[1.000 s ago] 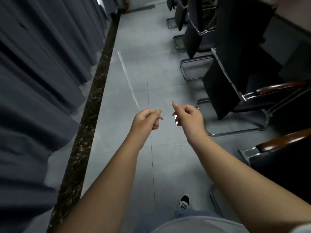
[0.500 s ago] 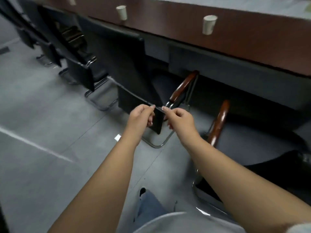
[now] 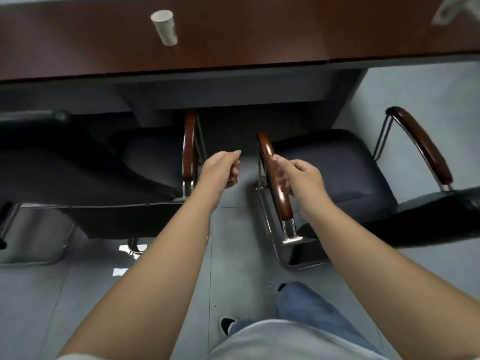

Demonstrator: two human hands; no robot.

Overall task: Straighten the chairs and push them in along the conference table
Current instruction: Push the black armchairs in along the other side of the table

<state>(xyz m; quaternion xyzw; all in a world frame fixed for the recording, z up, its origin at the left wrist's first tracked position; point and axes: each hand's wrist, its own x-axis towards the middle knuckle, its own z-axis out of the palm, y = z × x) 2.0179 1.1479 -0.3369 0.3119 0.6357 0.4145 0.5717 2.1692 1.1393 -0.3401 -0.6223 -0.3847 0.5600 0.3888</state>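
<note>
So the person is standing at the long side of the conference table (image 3: 233,48), looking down at two chairs with both arms stretched out in front. The left chair (image 3: 145,162) is tucked in pretty well, seat front under the table edge, its wooden armrest (image 3: 188,146) running straight toward the table. The right chair (image 3: 337,167) sits further out and looks a bit skewed: its near armrest (image 3: 275,178) runs from the person toward the table but leans to the left at the far end, while the far armrest (image 3: 423,146) angles the same way. Its backrest (image 3: 428,219) is the dark slab at the lower right, so the seat faces the table.

The left hand (image 3: 220,170) hangs in the gap between the two chairs, fingers curled in loosely with the thumb on top, holding nothing that I can see. The right hand (image 3: 304,178) is over the near armrest of the right chair, fingers curled; it's blurry there, so I can't tell if it actually grips the wood or just floats above it.

A paper cup (image 3: 164,27) stands on the tabletop, up beyond the left chair. Grey tile floor (image 3: 39,294) underneath, and a jeans-clad leg (image 3: 311,310) at the bottom.
</note>
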